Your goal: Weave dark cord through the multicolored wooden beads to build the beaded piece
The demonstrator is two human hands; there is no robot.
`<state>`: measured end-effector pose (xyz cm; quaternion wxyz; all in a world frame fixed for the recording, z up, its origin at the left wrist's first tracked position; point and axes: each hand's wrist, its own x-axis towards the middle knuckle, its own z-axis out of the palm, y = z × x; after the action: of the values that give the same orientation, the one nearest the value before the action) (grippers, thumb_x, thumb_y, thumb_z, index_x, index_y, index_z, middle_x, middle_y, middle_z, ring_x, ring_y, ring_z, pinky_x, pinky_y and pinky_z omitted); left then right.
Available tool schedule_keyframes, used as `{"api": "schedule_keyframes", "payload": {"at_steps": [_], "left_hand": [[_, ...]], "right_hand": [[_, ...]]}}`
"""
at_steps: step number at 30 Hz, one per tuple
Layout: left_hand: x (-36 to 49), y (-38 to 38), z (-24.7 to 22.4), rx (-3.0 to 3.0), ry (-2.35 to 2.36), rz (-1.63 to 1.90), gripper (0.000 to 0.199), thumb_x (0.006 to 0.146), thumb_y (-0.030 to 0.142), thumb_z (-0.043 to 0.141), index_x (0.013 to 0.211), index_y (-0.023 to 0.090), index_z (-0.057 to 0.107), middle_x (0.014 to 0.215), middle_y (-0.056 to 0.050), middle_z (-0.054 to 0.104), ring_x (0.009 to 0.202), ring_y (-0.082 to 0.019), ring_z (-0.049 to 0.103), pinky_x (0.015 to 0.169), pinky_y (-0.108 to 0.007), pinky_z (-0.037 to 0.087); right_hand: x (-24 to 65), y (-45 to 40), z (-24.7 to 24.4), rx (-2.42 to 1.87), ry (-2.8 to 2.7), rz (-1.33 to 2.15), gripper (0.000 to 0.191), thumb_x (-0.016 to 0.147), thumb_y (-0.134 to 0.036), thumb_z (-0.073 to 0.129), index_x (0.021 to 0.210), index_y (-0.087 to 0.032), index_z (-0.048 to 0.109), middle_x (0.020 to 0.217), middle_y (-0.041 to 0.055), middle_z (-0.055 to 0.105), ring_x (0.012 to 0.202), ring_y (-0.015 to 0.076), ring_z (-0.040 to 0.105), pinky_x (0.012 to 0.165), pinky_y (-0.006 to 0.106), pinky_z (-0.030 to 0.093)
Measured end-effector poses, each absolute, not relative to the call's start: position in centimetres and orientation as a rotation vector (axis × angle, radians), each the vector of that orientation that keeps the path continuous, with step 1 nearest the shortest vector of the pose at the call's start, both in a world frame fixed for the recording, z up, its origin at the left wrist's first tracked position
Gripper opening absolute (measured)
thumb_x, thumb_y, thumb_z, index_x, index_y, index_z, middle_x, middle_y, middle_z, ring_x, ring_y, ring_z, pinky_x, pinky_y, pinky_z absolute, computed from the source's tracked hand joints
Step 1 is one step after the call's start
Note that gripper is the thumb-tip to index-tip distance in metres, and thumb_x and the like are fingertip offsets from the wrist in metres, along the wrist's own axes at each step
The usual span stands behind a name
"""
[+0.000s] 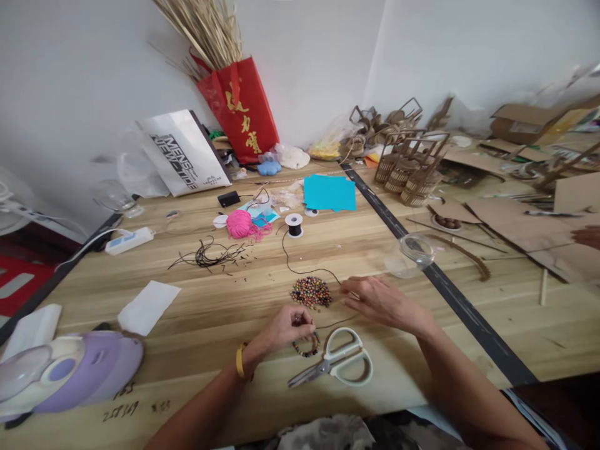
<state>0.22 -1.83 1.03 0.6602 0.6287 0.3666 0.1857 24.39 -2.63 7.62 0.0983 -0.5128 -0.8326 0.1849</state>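
In front of the bead pile (311, 292), the left hand (289, 326) pinched a beaded bracelet (307, 355), its loop just below; what the right hand (382, 303) gripped was unclear.

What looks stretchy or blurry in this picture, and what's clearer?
Head view: the purple machine seems stretched near the left edge; head view: the cardboard box at upper right looks a bit soft; head view: the scissors look crisper.
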Motion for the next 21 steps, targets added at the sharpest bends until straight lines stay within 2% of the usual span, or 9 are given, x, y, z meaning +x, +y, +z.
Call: {"api": "schedule_keyframes", "payload": {"at_steps": [2,5,7,9,15,21], "left_hand": [[0.2,-1.8,0.9,1.415,0.836,0.442,0.035,0.071,0.044,0.07,0.065,0.012,0.056,0.059,-0.003,0.063,0.052,-0.01,0.054,0.052,-0.02,0.04],[0.1,-1.8,0.4,1.412,0.857,0.486,0.037,0.069,0.045,0.071,0.066,0.012,0.055,0.059,-0.002,0.06,0.052,-0.01,0.054,0.052,-0.021,0.04],[0.0,-1.7,0.1,1.429,0.854,0.525,0.037,0.068,0.045,0.072,0.065,0.012,0.055,0.059,-0.001,0.058,0.053,-0.01,0.053,0.053,-0.02,0.039],[-0.2,-1.7,-0.2,1.453,0.844,0.554,0.037,0.069,0.045,0.071,0.065,0.012,0.055,0.059,0.0,0.056,0.055,-0.01,0.051,0.053,-0.02,0.038],[-0.6,-1.7,-0.6,1.46,0.838,0.541,0.034,0.071,0.042,0.069,0.063,0.013,0.053,0.059,0.0,0.055,0.055,-0.011,0.051,0.053,-0.02,0.037],[-0.4,-1.9,-0.3,1.513,0.858,0.544,0.024,0.071,0.033,0.068,0.063,0.012,0.057,0.06,-0.001,0.056,0.057,-0.011,0.049,0.053,-0.02,0.036]], "right_hand": [[23.4,-2.7,7.3,-1.427,-2.423,0.621,0.014,0.089,-0.029,0.054,0.09,-0.018,0.063,0.083,0.0042,0.067,0.07,0.0152,0.062,0.06,0.022,0.036],[21.1,-2.9,6.1,-1.279,-2.385,0.821,0.009,0.082,-0.021,0.06,0.091,-0.018,0.062,0.077,0.0004,0.065,0.063,0.0117,0.058,0.057,0.02,0.036],[19.6,-3.3,4.9,-1.272,-2.317,0.921,0.013,0.077,-0.017,0.065,0.089,-0.017,0.061,0.068,-0.0024,0.063,0.057,0.0102,0.055,0.053,0.018,0.034],[18.5,-3.6,3.9,-1.259,-2.257,1.015,0.015,0.073,-0.013,0.067,0.085,-0.017,0.059,0.067,-0.0032,0.062,0.058,0.01,0.055,0.052,0.017,0.034],[17.8,-3.7,2.3,-1.248,-1.944,1.466,0.012,0.075,-0.009,0.059,0.082,-0.017,0.054,0.06,-0.0062,0.059,0.048,0.0089,0.057,0.045,0.015,0.039],[18.1,-3.5,2.0,-1.277,-2.011,1.391,0.008,0.071,-0.008,0.062,0.071,-0.015,0.059,0.052,-0.0063,0.054,0.049,0.0083,0.052,0.048,0.016,0.036]]}}
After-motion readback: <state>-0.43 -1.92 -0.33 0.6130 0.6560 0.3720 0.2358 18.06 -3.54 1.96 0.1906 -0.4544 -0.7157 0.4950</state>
